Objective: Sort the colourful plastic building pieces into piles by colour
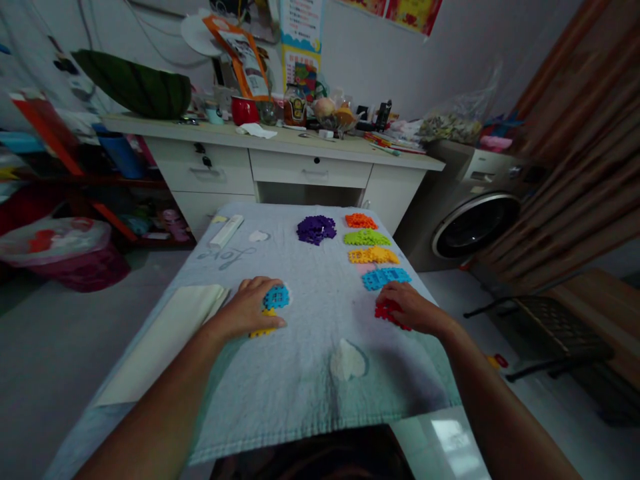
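My left hand [253, 308] is closed around a blue square plastic building piece [277, 297] and a yellow one [264, 327], its fingers behind the blue and its thumb over the yellow. The two pieces meet edge to edge on the cloth; whether they interlock is hard to make out. Over at the right, my right hand [410, 305] grips into a pile of red building pieces [384, 311], its curled fingers partly hiding them. Just beyond it lie rows of blue pieces [385, 277], yellow-orange pieces [373, 255], green pieces [367, 237] and orange pieces [361, 221].
A heap of purple pieces [317, 229] lies at the table's far middle. On the left are a white oblong box [227, 232] and a folded cream cloth [165, 340]. Behind stands a cluttered white cabinet [310, 163], with a washing machine [465, 207] to the right.
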Motion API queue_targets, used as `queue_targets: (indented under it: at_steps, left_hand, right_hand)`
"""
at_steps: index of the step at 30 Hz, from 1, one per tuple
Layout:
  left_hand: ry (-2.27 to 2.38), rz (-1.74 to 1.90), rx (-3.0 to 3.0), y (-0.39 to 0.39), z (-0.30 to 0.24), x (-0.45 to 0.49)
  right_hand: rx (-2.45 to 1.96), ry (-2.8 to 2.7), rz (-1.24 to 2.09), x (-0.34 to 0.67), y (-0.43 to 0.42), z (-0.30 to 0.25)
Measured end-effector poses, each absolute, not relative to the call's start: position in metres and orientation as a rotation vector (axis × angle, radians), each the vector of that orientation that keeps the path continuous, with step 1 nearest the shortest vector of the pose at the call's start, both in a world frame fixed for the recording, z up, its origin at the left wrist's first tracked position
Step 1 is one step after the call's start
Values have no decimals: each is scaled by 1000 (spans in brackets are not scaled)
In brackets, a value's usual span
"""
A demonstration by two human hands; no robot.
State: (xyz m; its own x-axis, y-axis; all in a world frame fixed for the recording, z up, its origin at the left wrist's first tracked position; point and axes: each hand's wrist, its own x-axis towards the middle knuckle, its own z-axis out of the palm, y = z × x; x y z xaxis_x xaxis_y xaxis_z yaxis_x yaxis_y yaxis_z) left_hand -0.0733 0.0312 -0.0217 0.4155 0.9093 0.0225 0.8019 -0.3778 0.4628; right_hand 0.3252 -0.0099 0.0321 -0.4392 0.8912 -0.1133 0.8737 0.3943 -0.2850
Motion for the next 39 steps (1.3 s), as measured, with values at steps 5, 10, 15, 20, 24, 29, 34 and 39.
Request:
queue_targets:
  at_steps: [5, 10, 15, 20, 24, 29, 34, 39]
  left_hand:
    - [1484, 203, 2261, 29, -19, -83]
    - [1434, 185, 2208, 26, -11, -85]
    - [1374, 263, 2148, 25, -8, -82]
    - [1306, 365, 2196, 26, -14, -77]
    - [1285, 405, 2185, 26, -15, -70]
    - [1274, 453, 2158, 27, -19, -69]
    - [1270, 488, 2174, 27, -21, -69]
    - [1337, 509, 2174, 28, -23, -66]
  right_hand:
    - [-1724, -2586, 408, 320, -12, 30]
    - [-1742, -2606, 351, 310, -10, 25]
    - [-1783, -2610, 334, 299, -7, 24]
    - [-1456, -2622, 435, 243, 5, 33]
    - [-1320, -2619, 482, 178, 23, 19]
    - [-1334, -2531, 450, 140, 36, -8]
    - [-1407, -2458, 397, 142, 36, -12]
    - [-1431, -2422, 318, 158, 36, 0]
